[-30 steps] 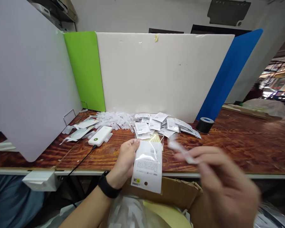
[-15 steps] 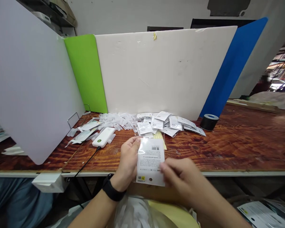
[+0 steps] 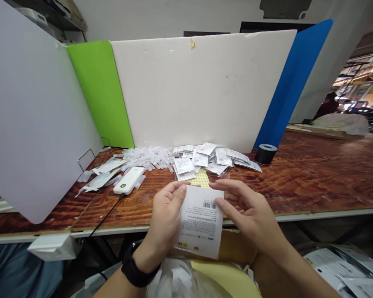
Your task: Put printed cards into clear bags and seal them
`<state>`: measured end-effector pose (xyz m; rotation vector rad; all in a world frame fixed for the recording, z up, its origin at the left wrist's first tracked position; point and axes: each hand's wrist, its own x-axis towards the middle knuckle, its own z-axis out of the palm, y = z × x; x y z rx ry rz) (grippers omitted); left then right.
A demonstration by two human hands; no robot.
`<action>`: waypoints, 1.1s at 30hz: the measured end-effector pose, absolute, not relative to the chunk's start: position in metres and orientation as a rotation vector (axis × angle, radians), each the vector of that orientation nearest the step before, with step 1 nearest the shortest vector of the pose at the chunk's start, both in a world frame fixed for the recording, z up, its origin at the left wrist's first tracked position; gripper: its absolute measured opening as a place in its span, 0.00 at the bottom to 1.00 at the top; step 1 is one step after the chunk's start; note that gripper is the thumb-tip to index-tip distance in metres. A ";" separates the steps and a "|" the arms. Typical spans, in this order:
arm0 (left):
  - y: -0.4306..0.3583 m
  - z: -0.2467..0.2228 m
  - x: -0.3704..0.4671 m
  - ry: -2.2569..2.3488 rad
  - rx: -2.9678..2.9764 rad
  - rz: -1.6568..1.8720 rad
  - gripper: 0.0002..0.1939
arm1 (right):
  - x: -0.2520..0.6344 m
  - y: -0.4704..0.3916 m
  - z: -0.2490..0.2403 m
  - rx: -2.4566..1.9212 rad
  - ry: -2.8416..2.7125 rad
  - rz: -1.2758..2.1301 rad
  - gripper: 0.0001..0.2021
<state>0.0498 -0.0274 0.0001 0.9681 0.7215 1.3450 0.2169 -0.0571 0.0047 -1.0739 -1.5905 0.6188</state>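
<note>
A white printed card (image 3: 200, 223) with a barcode and a small round hole hangs upright over the table's front edge. My left hand (image 3: 168, 215), with a black band on its wrist, pinches the card's left side between thumb and fingers. At the card's upper right corner is my right hand (image 3: 247, 211), its fingers apart and the thumb tip at the card's edge. Behind the card lies a yellow dotted sheet (image 3: 200, 179). Small white packets (image 3: 200, 159) are piled beyond it, beside a heap of clear plastic pieces (image 3: 149, 157).
A white power bank (image 3: 129, 180) with a black cable lies at the left. A black tape roll (image 3: 265, 154) stands at the right. White, green and blue panels (image 3: 189, 95) rise behind. Below the table edge is an open box with a plastic bag (image 3: 177, 279).
My right hand has moved up from the card's lower right side to its upper right corner, and its fingers have spread. The view has shifted slightly to the right.
</note>
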 end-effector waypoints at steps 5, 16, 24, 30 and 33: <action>-0.029 0.000 0.049 0.738 0.937 1.351 0.12 | 0.212 -0.056 0.009 -1.139 -1.662 0.641 0.09; -0.029 0.001 0.050 0.735 0.900 1.401 0.12 | 0.212 -0.060 0.005 -0.971 -1.281 0.895 0.25; -0.032 0.006 0.043 0.621 0.911 1.257 0.13 | 0.230 -0.050 0.006 -1.032 -1.291 1.154 0.14; -0.031 0.006 0.036 0.520 1.003 1.204 0.03 | 0.244 -0.051 0.007 -0.954 -1.476 0.924 0.07; -0.031 0.007 0.035 0.477 1.014 1.185 0.04 | 0.248 -0.053 0.012 -0.930 -1.584 0.820 0.09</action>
